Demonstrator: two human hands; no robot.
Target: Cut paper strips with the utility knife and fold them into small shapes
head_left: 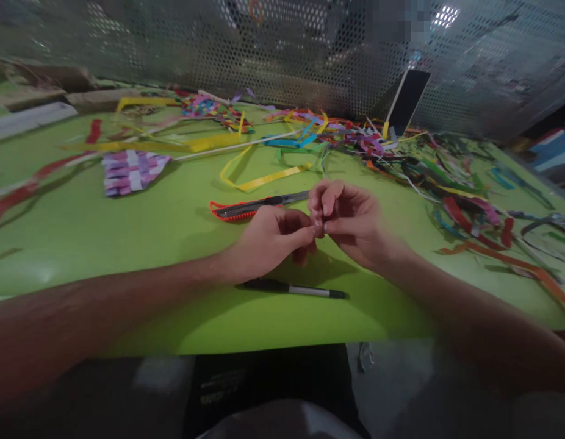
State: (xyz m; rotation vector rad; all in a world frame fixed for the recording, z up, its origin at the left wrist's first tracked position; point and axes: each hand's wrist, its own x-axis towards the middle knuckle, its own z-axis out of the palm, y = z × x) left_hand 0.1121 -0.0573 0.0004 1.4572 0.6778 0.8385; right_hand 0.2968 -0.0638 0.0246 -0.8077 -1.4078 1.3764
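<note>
My left hand [273,241] and my right hand [351,222] meet over the middle of the green table [186,231]. Thumb and fingers are pinched together on both, fingertips touching. Whatever sits between them is hidden or too small to name. Just behind my left hand lies a box cutter [246,208] with an orange-red edged handle, its blade out and pointing right toward my right hand. A pen [305,289] with a dark body and a pale section lies on the table nearer to me, below my hands.
A purple and white woven piece [133,172] on a thin stick lies at the left. Yellow strips [273,177] and a blue strip [291,142] lie behind the cutter. Tangled coloured strips [470,213] cover the right side. A phone [408,100] leans against the perforated metal panel [301,67].
</note>
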